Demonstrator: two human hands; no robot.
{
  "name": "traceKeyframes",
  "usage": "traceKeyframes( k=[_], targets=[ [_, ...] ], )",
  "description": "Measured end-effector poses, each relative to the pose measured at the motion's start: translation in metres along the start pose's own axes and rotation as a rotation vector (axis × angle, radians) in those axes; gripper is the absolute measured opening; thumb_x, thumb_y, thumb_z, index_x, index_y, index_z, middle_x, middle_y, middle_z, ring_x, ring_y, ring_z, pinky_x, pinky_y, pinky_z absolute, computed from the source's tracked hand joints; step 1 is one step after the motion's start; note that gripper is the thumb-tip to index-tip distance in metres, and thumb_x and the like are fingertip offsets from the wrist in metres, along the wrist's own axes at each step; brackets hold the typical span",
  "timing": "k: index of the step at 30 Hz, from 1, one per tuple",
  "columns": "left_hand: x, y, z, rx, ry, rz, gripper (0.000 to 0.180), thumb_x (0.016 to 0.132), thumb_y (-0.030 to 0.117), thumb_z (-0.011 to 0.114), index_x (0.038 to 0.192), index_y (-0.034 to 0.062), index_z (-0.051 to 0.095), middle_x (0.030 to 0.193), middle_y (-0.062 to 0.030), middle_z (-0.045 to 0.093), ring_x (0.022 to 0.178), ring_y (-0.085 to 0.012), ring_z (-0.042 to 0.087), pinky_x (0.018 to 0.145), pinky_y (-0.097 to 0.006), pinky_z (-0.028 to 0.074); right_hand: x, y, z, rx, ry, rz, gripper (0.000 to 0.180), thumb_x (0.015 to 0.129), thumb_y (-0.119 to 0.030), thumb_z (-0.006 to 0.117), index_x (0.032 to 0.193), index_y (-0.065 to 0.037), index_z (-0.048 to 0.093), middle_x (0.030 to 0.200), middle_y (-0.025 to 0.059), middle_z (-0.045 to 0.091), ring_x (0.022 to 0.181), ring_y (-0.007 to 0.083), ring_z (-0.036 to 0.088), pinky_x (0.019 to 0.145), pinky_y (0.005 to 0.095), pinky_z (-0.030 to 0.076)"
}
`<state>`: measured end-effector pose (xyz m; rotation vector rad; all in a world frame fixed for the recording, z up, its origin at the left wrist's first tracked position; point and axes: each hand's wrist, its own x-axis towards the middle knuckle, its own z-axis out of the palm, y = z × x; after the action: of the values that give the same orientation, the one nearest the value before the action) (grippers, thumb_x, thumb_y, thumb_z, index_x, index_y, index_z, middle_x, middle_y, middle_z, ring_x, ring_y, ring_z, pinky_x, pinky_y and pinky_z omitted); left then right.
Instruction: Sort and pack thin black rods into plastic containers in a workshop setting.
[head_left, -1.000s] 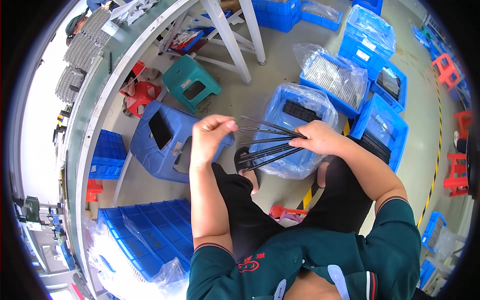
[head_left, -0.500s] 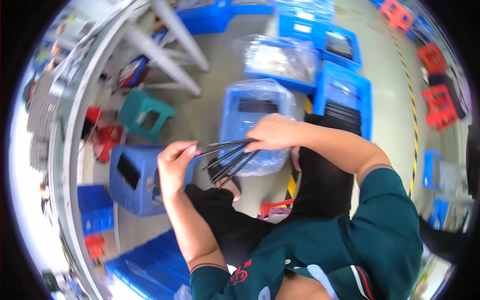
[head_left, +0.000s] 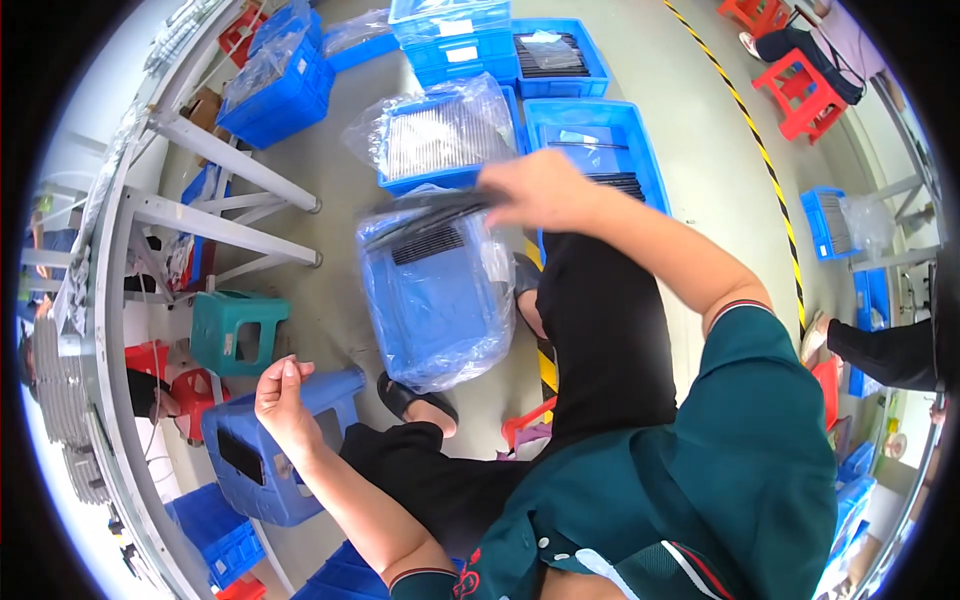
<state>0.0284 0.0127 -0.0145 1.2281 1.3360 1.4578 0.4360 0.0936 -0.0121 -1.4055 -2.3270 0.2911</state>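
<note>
My right hand is closed round one end of a bundle of long, thin black strips, smeared by motion. The bundle points leftward over the far end of a blue bin lined with clear plastic. Inside that bin, at its far end, more black strips lie side by side. Well apart from the bundle, my left hand is raised beside the blue stool, fingers curled and thumb pressed on them; nothing shows in it.
Beyond the lined bin is a blue crate of pale strips under plastic. To its right, another blue crate holds black strips. A green stool, a blue stool and a grey table leg are at left.
My left hand has let go of the black strips and drawn back to the left. My right hand has carried the bundle away over the lined bin's far end. The view has shifted.
</note>
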Motion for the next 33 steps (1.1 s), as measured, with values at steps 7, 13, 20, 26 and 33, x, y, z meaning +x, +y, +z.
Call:
traceKeyframes(
  k=[7, 13, 20, 26, 33],
  targets=[
    [0.006, -0.013, 0.011, 0.065, -0.036, -0.082, 0.009, 0.085, 0.004, 0.059, 0.091, -0.0019, 0.063, 0.077, -0.0076, 0.065, 0.07, -0.0138, 0.061, 0.073, -0.025, 0.047, -0.088, 0.162, 0.02, -0.391, -0.062, 0.52, 0.025, 0.075, -0.028, 0.067, 0.083, -0.008, 0.056, 0.075, 0.0131, 0.063, 0.075, 0.0334, 0.062, 0.062, 0.045, 0.047],
    [0.006, -0.027, 0.021, 0.139, -0.024, -0.154, 0.01, 0.085, 0.005, 0.06, 0.091, -0.0025, 0.063, 0.077, -0.008, 0.065, 0.069, -0.0139, 0.061, 0.072, -0.025, 0.048, -0.16, 0.229, 0.07, -0.345, -0.337, 0.695, 0.031, 0.072, -0.03, 0.07, 0.089, -0.007, 0.057, 0.082, 0.0141, 0.065, 0.08, 0.0338, 0.062, 0.069, 0.0444, 0.049],
    [0.009, -0.042, 0.025, 0.198, 0.011, -0.219, 0.012, 0.086, 0.008, 0.06, 0.092, -0.0026, 0.063, 0.076, -0.0077, 0.065, 0.07, -0.0136, 0.061, 0.07, -0.025, 0.048, -0.186, 0.26, 0.112, -0.283, -0.362, 0.649, 0.033, 0.074, -0.03, 0.069, 0.091, -0.007, 0.054, 0.088, 0.0139, 0.063, 0.087, 0.0333, 0.061, 0.075, 0.0436, 0.048],
    [0.009, -0.043, 0.032, 0.251, 0.038, -0.225, 0.014, 0.087, 0.009, 0.06, 0.093, -0.0029, 0.062, 0.077, -0.0077, 0.065, 0.07, -0.0131, 0.06, 0.069, -0.025, 0.047, -0.193, 0.281, 0.143, -0.358, -0.251, 0.581, 0.035, 0.075, -0.03, 0.067, 0.097, -0.008, 0.051, 0.098, 0.0098, 0.056, 0.098, 0.0292, 0.053, 0.079, 0.0424, 0.042],
    [0.006, -0.027, 0.035, 0.269, 0.058, -0.228, 0.014, 0.085, 0.008, 0.061, 0.093, -0.0039, 0.062, 0.077, -0.0077, 0.065, 0.071, -0.0131, 0.06, 0.07, -0.024, 0.045, -0.167, 0.265, 0.143, -0.52, -0.461, 0.673, 0.035, 0.077, -0.025, 0.064, 0.105, -0.007, 0.054, 0.105, 0.0115, 0.057, 0.104, 0.0295, 0.053, 0.086, 0.0416, 0.045]
  ],
)
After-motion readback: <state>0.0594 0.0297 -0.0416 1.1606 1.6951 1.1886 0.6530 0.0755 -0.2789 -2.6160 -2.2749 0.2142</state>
